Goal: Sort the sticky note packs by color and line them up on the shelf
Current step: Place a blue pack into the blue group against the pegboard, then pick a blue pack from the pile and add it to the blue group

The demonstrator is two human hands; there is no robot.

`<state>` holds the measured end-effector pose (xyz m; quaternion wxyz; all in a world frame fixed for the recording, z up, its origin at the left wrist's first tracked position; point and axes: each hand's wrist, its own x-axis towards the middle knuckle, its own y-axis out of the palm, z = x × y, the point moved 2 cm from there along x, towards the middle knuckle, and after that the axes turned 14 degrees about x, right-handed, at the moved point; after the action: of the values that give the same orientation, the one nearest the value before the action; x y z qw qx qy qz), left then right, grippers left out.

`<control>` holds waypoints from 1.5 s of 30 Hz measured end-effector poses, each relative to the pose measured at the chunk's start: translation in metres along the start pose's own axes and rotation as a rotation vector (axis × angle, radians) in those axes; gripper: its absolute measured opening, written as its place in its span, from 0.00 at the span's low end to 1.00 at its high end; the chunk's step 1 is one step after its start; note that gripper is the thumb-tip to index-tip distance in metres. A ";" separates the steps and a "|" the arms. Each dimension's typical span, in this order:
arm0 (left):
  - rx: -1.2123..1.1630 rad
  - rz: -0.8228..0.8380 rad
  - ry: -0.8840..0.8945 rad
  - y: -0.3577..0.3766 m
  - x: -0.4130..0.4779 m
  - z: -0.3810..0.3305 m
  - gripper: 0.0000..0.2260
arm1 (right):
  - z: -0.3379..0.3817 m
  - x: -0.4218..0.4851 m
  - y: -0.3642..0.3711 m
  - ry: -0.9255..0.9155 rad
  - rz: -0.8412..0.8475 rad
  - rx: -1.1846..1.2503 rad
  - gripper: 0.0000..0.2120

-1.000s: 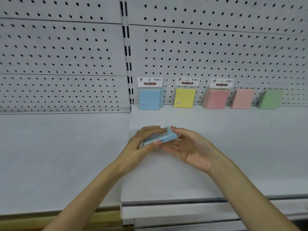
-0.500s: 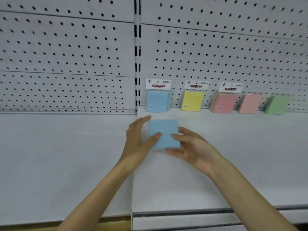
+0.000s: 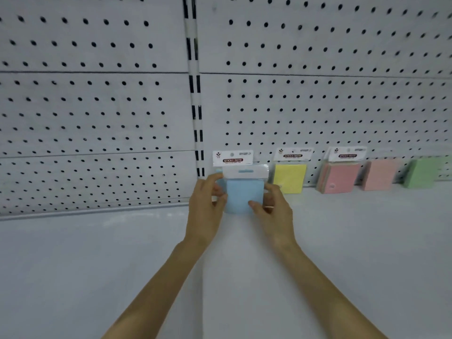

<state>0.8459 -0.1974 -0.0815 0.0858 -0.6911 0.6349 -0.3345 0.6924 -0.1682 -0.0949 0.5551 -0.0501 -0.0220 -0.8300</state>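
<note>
A blue sticky note pack [image 3: 243, 194] stands upright between my hands, its plain back toward me, close in front of the blue pack [image 3: 232, 159] leaning on the pegboard. My left hand [image 3: 208, 201] pinches its left edge and my right hand [image 3: 272, 207] pinches its right edge. Further right along the back of the shelf lean a yellow pack [image 3: 289, 178], a pink pack [image 3: 338, 177], a paler pink pack [image 3: 379, 176] and a green pack [image 3: 420, 173].
The white shelf [image 3: 342, 241] stretches toward me, with a second shelf board [image 3: 85, 253] on the left. A white pegboard wall [image 3: 318, 94] closes the back, split by a slotted upright [image 3: 195, 106].
Both hands carried the blue pack away from me toward the back of the shelf and tipped it from nearly flat to upright in front of the leaning blue pack.
</note>
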 end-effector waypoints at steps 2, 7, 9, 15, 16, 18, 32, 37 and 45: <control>0.041 -0.001 0.033 0.008 0.010 0.004 0.23 | -0.006 0.011 0.004 -0.041 -0.032 -0.016 0.21; 0.170 -0.038 0.033 0.013 0.019 0.012 0.23 | -0.010 0.026 0.014 -0.180 -0.055 -0.144 0.25; 0.220 -0.058 0.036 0.012 0.019 0.016 0.23 | -0.011 0.027 0.015 -0.189 -0.056 -0.150 0.27; 0.266 -0.094 0.000 0.013 0.019 0.015 0.26 | -0.011 0.026 0.016 -0.191 -0.049 -0.151 0.30; 0.282 -0.100 0.002 0.012 0.018 0.015 0.27 | -0.010 0.025 0.015 -0.205 -0.051 -0.162 0.31; 0.314 -0.106 0.020 0.006 0.018 0.014 0.27 | -0.005 0.023 0.011 -0.255 -0.051 -0.167 0.30; 0.720 0.004 0.449 0.037 -0.020 -0.109 0.22 | 0.063 0.000 -0.179 -0.372 0.311 -0.810 0.25; 0.872 0.193 0.564 0.105 -0.052 -0.177 0.28 | 0.075 -0.014 -0.305 -0.353 0.380 -1.131 0.29; 0.966 0.347 0.654 0.249 -0.123 -0.300 0.34 | 0.071 -0.049 -0.549 -0.122 0.320 -1.279 0.32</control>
<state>0.4741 -0.0348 -0.0317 0.2434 -0.3219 0.5082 -0.7608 0.2078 0.0934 -0.0194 0.5304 -0.4192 0.4515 -0.5823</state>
